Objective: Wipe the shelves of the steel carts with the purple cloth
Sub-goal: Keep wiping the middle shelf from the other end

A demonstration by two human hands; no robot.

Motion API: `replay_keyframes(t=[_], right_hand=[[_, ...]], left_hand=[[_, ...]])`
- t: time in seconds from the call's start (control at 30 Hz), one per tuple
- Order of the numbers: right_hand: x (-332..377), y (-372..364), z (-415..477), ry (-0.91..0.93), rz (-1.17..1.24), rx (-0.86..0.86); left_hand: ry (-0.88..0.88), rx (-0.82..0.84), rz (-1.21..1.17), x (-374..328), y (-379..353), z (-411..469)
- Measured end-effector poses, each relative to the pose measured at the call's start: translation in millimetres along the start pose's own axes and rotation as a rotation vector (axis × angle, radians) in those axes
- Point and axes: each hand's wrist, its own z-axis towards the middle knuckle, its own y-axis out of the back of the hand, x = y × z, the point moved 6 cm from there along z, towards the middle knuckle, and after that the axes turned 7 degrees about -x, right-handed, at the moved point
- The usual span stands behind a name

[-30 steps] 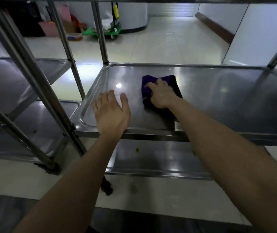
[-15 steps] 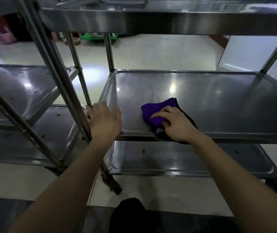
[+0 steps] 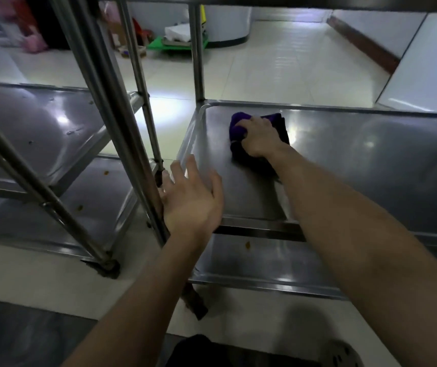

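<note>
While our right hand (image 3: 258, 137) bunches the cloth (image 3: 238, 123) under curled fingers, it presses the cloth onto the middle shelf (image 3: 370, 160) of the right cart. This is in the centre of the frame, near that shelf's far left corner. The cloth is purple where it bulges out past the knuckles and looks dark where it trails back under the wrist.

Our left hand (image 3: 190, 200) is wide, fingers straight and spread, holding nothing. It lies palm down over the near left corner of the same shelf, its outer edge just beside the post (image 3: 122, 128) that slants up through the left half of the frame. Whether the palm bears on the steel we cannot tell.

Below, at lower centre, the bottom shelf (image 3: 278, 263) carries a small brownish speck (image 3: 247, 244). At left stands a second cart (image 3: 40, 128), its shelves marked with dark specks and a few brownish bits. One caster (image 3: 110, 268) sits under its near corner on the floor (image 3: 278, 62). At the top of the frame, beyond the posts, a green trolley (image 3: 177, 45) sits on the pale tiles, well apart from us.
</note>
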Motion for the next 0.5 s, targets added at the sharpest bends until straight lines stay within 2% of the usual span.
replay_keyframes(t=[0.13,0.27,0.37,0.5], right_hand=[[27.9,-12.4,13.1,0.031,0.025,0.003],[31.4,-3.5,-53.1,0.152,0.126,0.012],[38.0,-0.4,-125.3,0.299,0.165,0.002],[38.4,12.2,-162.3,0.321,0.163,0.028]], left_hand=[[0.003,-0.032,-0.016,3.7,-1.4,6.6],[-0.023,-0.123,-0.051,2.5,4.4,5.8],[-0.149,-0.289,-0.204,-2.2,16.6,-0.6],[-0.378,-0.491,-0.478,3.9,34.8,-32.8]])
